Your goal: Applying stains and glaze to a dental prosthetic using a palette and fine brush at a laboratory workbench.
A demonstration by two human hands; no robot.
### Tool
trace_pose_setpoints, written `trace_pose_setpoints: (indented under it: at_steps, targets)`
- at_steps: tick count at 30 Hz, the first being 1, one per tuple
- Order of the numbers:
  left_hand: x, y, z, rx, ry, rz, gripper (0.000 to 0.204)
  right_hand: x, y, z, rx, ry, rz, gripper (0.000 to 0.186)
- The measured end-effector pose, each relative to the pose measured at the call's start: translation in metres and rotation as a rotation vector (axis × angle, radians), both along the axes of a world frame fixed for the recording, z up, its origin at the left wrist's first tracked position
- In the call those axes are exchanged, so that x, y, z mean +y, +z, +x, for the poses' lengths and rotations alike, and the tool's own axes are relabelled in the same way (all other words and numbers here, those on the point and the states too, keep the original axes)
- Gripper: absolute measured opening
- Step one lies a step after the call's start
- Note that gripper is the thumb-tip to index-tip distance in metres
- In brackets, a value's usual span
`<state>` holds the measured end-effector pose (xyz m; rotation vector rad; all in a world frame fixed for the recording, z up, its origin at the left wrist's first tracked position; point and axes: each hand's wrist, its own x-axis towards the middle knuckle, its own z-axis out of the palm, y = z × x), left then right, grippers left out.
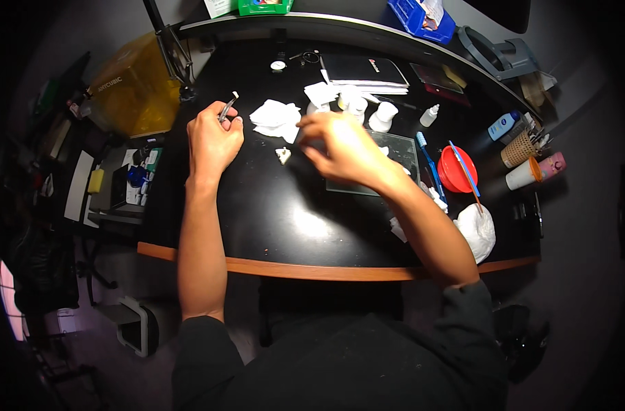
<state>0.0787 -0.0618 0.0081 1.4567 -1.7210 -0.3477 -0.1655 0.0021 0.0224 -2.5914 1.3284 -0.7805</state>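
Observation:
On the left, my left hand (215, 140) is closed on metal tweezers (226, 109), whose upper end points up and away with a small pale piece at it. My right hand (343, 147) hovers over the middle of the table, its fingers curved and slightly blurred, with thumb and fingers apart and nothing visible between them. Beside its fingertips lies a stack of white tissues (276, 120); whether they touch cannot be told. A small off-white lump (283, 155) rests between the hands. White bottles (382, 118) stand just beyond my right hand, and a glass plate (353, 185) lies partly hidden under it.
To the right are a red bowl (456, 179) with a brush across it, a blue toothbrush (429, 161), a crumpled white bundle (478, 233) and a small dropper bottle (429, 116). A notebook (364, 70) lies at the back. A lamp arm (169, 48) rises at far left.

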Motion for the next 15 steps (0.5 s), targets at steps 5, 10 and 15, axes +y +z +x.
trace_pose_setpoints:
  at_steps: [5,10,15]
  targets:
    - [-0.002,-0.002,0.008,0.018,0.034,-0.026,0.014,-0.076,-0.015,0.066,0.176,-0.259,0.319,0.017]
    - [-0.002,0.000,0.007,0.037,0.031,-0.041,0.014,-0.090,-0.011,0.061,0.076,-0.361,0.064,0.022]
    - [-0.002,0.005,0.009,0.134,0.001,-0.108,0.013,-0.024,0.052,0.005,-0.292,-0.379,-0.099,0.025]
